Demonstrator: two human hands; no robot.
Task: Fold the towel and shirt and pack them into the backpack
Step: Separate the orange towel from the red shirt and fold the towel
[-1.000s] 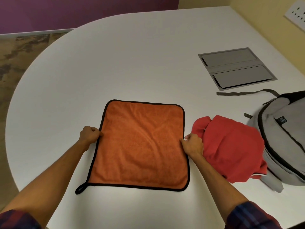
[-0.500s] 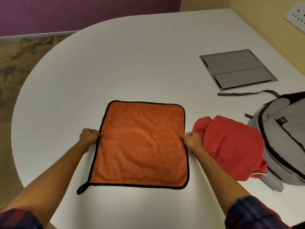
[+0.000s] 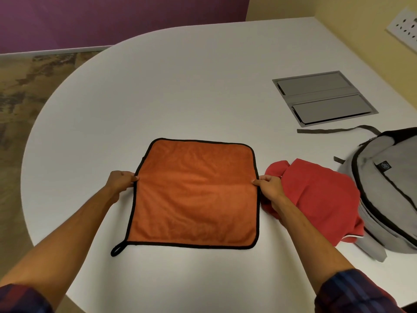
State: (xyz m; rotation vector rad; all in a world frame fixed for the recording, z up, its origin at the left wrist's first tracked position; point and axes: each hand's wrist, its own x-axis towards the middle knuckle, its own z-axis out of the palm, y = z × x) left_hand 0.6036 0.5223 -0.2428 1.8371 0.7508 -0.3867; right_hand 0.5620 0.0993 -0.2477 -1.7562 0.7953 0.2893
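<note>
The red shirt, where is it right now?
In the head view, the crumpled red shirt lies on the white table, right of the orange towel, against the grey backpack, behind the right hand.

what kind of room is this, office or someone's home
Probably an office or meeting room, though that is a guess. The large rounded white table has a grey flip-lid cable box set into its top, there is a multi-socket plate on the wall, and the floor is patterned carpet.

Bare forearms, dark plaid sleeves (image 3: 352, 290) of navy and maroon.
</note>
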